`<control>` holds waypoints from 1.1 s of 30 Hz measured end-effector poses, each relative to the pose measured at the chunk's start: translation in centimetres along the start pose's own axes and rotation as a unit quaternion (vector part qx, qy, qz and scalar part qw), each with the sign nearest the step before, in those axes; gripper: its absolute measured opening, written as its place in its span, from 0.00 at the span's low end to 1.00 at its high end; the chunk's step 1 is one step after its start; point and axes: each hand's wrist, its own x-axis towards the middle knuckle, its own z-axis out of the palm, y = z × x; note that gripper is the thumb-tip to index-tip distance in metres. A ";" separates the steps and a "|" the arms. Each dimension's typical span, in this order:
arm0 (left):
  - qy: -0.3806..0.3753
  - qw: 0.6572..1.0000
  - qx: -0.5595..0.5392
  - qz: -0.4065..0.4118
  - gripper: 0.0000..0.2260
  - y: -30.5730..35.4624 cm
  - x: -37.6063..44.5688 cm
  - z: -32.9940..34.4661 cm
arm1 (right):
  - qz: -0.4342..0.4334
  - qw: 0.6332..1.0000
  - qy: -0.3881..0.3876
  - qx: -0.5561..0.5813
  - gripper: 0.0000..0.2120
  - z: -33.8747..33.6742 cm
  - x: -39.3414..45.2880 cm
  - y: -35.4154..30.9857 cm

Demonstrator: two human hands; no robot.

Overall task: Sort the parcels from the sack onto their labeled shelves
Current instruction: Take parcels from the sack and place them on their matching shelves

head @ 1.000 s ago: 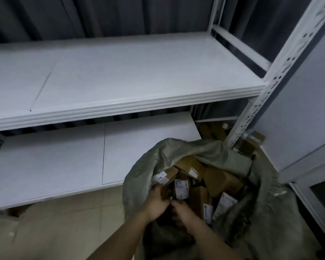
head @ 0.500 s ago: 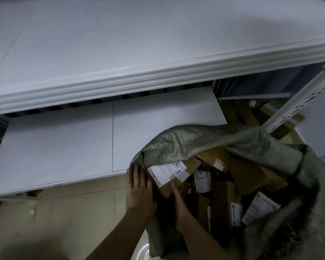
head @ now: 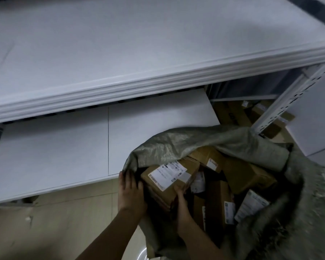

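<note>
An open grey-green woven sack (head: pixel 176 145) stands on the floor at lower right, full of several brown cardboard parcels with white labels. The topmost parcel (head: pixel 169 175) sits at the sack's left mouth, its label facing up. My left hand (head: pixel 129 190) lies along the sack's left rim beside that parcel, fingers pointing up and fairly straight. My right hand (head: pixel 181 199) grips the parcel's near right side from below; its fingertips are hidden. Behind the sack are two bare white shelves: the upper shelf (head: pixel 139 53) and the lower shelf (head: pixel 54 147).
A white perforated shelf upright (head: pixel 289 102) rises at the right. More brown boxes (head: pixel 238 113) lie on the floor behind it. A white panel or wall (head: pixel 317 119) stands at far right. Beige tiled floor (head: pixel 45 228) shows at lower left.
The view has dropped and closed in on the sack. My hands moved from deep among the parcels to the sack's left rim, and the top labelled parcel has come up to the sack's mouth.
</note>
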 end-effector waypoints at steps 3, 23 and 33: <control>-0.051 0.998 0.032 0.011 0.30 -0.2 -0.9 -0.4 | -0.012 0.998 0.045 -0.051 0.50 -3.5 -2.6 -0.6; -0.184 0.603 -0.769 0.105 0.38 6.3 -11.0 -18.3 | -0.227 0.963 -0.015 -0.147 0.23 -13.6 -20.2 -14.6; -0.136 0.624 -0.739 0.214 0.39 9.4 -15.0 -24.4 | -0.311 0.945 -0.006 -0.101 0.26 -15.7 -28.9 -16.3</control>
